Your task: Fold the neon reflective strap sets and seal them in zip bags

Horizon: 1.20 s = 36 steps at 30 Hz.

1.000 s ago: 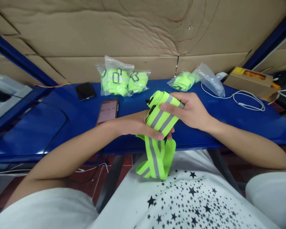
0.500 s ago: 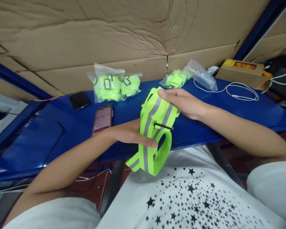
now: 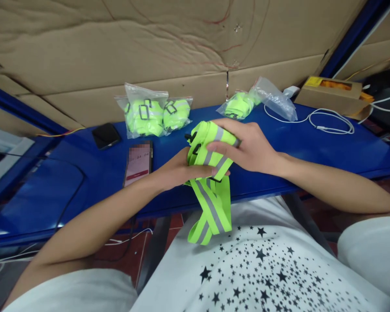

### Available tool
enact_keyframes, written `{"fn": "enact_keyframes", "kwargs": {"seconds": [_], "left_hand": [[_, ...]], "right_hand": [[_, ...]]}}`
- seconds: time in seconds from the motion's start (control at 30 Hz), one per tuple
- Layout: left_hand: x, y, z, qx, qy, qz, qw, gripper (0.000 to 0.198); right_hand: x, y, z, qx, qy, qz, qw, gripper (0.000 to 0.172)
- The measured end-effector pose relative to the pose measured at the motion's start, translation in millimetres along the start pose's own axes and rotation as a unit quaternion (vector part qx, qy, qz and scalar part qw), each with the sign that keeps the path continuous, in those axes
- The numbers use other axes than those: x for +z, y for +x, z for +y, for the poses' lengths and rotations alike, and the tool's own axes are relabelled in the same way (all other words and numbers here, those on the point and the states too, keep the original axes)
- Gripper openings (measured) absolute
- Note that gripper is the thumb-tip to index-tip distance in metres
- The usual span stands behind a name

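Between my hands is a neon-yellow reflective strap [image 3: 211,203] with grey stripes and black buckles. Its upper part is rolled into a bundle, while a loop dangles below over my lap. My right hand [image 3: 247,145] grips the roll from the right, thumb across the front. From the left, my left hand [image 3: 182,169] holds the lower part of the roll, thumb in front and the other fingers mostly hidden behind the strap.
On the blue table [image 3: 97,186] lie clear bags of similar neon straps [image 3: 146,118], another such bag [image 3: 238,106], and an empty plastic bag [image 3: 274,97]. Left are a lit phone [image 3: 138,164] and a dark phone [image 3: 105,135]. A white cable [image 3: 334,113] and a cardboard box [image 3: 331,93] sit right.
The strap's upper part has gone from loose folds to a tighter roll. My right hand has closed further around it, and my left hand has moved up, leaving the loop hanging below.
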<state>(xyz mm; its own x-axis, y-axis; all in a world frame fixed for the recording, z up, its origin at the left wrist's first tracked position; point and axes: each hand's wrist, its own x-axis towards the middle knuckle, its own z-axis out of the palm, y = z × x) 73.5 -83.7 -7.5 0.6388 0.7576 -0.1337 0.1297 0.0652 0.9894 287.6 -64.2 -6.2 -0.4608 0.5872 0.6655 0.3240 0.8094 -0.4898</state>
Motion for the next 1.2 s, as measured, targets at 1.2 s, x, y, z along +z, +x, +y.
{"fn": "enact_keyframes", "kwargs": {"seconds": [1.2], "left_hand": [[15.7,-2.3,-4.1,-0.007,-0.037,0.025,0.999,0.034]], "right_hand": [[-0.4,-1.9,-13.6,0.011,-0.002,0.017,1.0,0.047]]}}
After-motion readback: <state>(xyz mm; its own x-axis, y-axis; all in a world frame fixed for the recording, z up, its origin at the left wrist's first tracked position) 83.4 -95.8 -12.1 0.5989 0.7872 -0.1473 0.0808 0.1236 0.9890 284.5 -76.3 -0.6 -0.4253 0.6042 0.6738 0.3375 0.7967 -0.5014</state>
